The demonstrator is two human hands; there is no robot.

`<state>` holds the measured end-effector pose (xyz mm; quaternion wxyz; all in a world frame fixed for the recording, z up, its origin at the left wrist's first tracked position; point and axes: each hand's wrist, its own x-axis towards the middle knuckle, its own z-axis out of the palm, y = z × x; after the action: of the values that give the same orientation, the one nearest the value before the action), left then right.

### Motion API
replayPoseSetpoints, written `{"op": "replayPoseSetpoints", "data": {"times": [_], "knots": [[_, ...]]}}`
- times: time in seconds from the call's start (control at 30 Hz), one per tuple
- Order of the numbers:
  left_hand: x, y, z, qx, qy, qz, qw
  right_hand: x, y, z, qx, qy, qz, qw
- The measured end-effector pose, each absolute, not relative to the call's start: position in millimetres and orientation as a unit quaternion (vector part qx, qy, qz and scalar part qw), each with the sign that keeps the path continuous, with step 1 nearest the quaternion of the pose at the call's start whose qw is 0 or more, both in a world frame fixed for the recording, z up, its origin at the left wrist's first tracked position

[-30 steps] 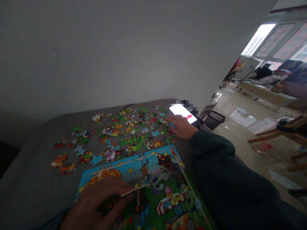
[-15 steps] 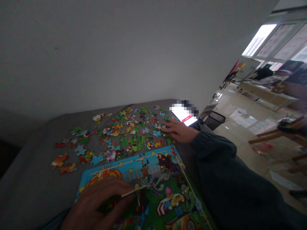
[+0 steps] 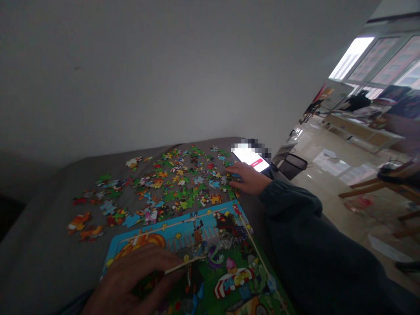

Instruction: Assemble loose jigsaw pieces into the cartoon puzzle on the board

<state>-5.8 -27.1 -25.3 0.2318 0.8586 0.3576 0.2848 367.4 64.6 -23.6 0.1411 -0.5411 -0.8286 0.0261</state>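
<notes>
My left hand [image 3: 134,278] is closed over the picture puzzle board [image 3: 183,227]. Between its thumb and fingers is a puzzle piece [image 3: 185,264], seen almost edge-on as a thin pale strip. Beyond the board's far edge, many loose jigsaw pieces [image 3: 183,203] lie spread over grey cloth. My right hand [image 3: 247,178] rests at the right side of these pieces, palm down. Its fingers are apart, with the tips at the pieces, and I see nothing held in them.
A phone with a lit screen [image 3: 251,157] lies just beyond my right hand. The grey cloth [image 3: 42,227] reaches back to a plain wall [image 3: 147,78]. On the right are a dark-framed chair [image 3: 293,162], a shiny floor and wooden furniture [image 3: 367,190].
My right hand's fingers have drawn in slightly and shifted over the pieces. My left hand keeps its hold on the puzzle piece, nearly still. The view has moved a little.
</notes>
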Motion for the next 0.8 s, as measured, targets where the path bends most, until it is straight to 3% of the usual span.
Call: {"op": "replayPoseSetpoints", "data": {"times": [0.23,0.63,0.8], "knots": [[-5.3,-26.4,-26.6,0.858,0.362,0.292,0.218,367.9,72.1,-22.9,-0.603,-0.761,-0.031,0.238],[-3.2,-27.3,-22.5,0.850,0.360,0.299,0.241,350.6,75.4,-38.3,-0.575,-0.797,0.037,0.180],[-4.8,-27.4,-27.9,0.848,0.364,0.293,0.250,346.0,73.8,-35.0,-0.566,-0.795,0.035,0.215]]}}
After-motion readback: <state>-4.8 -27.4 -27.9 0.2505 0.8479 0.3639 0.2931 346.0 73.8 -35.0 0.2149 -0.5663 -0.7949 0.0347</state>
